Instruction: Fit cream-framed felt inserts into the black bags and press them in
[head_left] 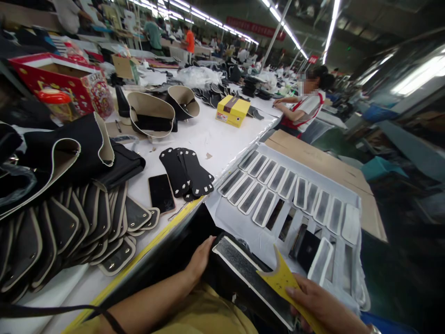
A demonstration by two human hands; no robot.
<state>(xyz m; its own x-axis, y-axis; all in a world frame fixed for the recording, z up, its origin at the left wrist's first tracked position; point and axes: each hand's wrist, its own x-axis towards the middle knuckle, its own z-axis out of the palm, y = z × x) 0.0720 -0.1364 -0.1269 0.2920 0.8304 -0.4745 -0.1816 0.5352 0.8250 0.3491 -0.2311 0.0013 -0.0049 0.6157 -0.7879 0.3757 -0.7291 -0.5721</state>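
Observation:
A black bag-like piece (222,283) lies across my lap. Along it runs a long dark grey strip (243,262) with a white border. My left hand (201,260) grips its far left end, the fingers partly hidden behind the edge. In my right hand (313,299) is a yellow flat tool (280,276) with a notched, two-pointed end. That end rests on or just over the strip; contact cannot be made out. To the right, a pale sheet (225,218) bears rows of similar white-edged strips (264,208) and a small black item (306,248).
The white table (194,134) holds a phone (162,194), black panels (187,171), stacked beige-edged flaps (69,227), black bag bodies (149,113), a yellow box (232,111) and a red carton (62,79). A co-worker (306,102) works beyond the cardboard (313,157).

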